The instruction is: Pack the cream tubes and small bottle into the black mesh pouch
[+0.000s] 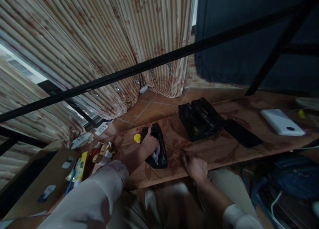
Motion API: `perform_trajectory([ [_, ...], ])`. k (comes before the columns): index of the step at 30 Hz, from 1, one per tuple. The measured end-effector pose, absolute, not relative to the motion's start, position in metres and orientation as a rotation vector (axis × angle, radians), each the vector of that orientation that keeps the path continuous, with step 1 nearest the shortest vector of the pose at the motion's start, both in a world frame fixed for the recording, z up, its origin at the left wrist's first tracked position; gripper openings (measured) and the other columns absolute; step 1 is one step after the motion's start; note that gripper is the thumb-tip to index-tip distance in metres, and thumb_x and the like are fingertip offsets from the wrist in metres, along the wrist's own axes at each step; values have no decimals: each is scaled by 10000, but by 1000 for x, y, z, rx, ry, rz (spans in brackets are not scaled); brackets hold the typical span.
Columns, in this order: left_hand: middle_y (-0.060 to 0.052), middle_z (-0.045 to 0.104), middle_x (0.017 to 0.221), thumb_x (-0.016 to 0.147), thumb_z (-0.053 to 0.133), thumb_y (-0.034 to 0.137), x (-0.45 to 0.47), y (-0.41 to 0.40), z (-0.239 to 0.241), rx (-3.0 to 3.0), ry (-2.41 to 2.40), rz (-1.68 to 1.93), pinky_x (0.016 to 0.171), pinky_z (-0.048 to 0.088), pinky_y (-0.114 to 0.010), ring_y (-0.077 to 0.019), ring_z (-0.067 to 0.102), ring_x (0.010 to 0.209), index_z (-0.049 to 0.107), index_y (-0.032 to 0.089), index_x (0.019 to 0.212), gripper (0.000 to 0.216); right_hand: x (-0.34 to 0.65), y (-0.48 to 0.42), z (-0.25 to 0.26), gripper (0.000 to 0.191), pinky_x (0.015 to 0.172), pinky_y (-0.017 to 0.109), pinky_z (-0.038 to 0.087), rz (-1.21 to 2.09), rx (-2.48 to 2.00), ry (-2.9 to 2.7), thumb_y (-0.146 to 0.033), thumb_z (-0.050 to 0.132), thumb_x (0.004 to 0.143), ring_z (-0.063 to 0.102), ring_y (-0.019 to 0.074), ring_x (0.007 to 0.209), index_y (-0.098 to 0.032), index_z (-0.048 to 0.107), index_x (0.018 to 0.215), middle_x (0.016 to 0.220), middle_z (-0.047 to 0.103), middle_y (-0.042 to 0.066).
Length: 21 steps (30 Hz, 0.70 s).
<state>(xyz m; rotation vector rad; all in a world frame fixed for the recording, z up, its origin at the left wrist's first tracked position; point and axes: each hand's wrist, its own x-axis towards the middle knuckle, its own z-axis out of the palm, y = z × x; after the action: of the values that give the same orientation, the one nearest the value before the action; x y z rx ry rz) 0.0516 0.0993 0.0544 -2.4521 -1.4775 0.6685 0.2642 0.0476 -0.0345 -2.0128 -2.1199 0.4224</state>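
My left hand point(150, 143) is at a small open-topped black pouch point(163, 156), its fingers closed over the left rim and partly hidden inside. Something pale and crinkled, like clear plastic, shows in the pouch below the hand. On the patterned brown cloth point(171, 171), to the right of that pouch, rests my right hand point(195, 166). Its fingers are curled together; what they hold, if anything, I cannot make out. A round yellow piece point(137, 138) lies just left of the pouch. Beyond my right hand stands a larger black case point(201, 117) with its top open.
A black flat piece point(243, 133) and a white power bank point(281, 122) lie to the right. Small bottles point(109, 147), a yellow box point(81, 167) and a cardboard box point(37, 185) crowd the left. A dark metal rail point(139, 67) crosses before striped curtains point(99, 33).
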Motion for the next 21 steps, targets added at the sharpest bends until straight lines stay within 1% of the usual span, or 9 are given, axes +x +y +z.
perform_trajectory([
  [2,-43,698,640,775,539,112,52,95,66,-2427,-1362,700,1040,115,-597,-188,640,624,701,187,641,223,264,48,-35,391,577,247,359,428,-2018,-2122,-446,336,924,637,168,711,-214,650,929,823,688,73],
  [5,-20,688,616,774,547,102,52,88,85,-2425,-1323,601,1054,134,-573,-163,626,601,686,193,608,235,263,48,-35,401,576,248,357,425,-2013,-2105,-452,327,926,640,172,716,-217,651,908,818,689,67],
  [8,-24,677,607,801,510,103,52,84,98,-2368,-1352,521,1062,140,-559,-152,603,583,678,177,635,247,263,48,-35,397,582,249,360,430,-2012,-2108,-450,330,925,640,174,723,-218,652,928,838,690,70],
  [12,-69,692,731,845,417,96,53,85,101,-2347,-1423,509,1052,139,-558,-183,625,699,666,147,797,259,264,48,-36,380,584,248,360,450,-2014,-2118,-443,340,922,638,176,727,-224,650,937,848,690,67],
  [16,-87,688,869,861,367,101,52,89,88,-2414,-1566,497,1031,137,-550,-207,637,813,615,171,970,279,264,48,-37,371,578,246,354,453,-2018,-2106,-441,352,920,638,170,718,-224,652,908,841,689,57],
  [19,-82,690,891,865,399,182,48,91,81,-2440,-1712,460,1013,159,-520,-218,645,835,523,198,1144,305,263,47,-38,377,568,243,340,429,-2013,-2095,-442,356,921,634,158,707,-212,652,883,822,690,59],
  [21,-94,692,911,850,452,264,45,91,79,-2429,-1803,427,1006,177,-497,-236,643,877,413,188,1268,426,263,47,-39,384,564,242,334,417,-2005,-2090,-441,353,924,631,150,704,-205,652,880,822,689,64],
])
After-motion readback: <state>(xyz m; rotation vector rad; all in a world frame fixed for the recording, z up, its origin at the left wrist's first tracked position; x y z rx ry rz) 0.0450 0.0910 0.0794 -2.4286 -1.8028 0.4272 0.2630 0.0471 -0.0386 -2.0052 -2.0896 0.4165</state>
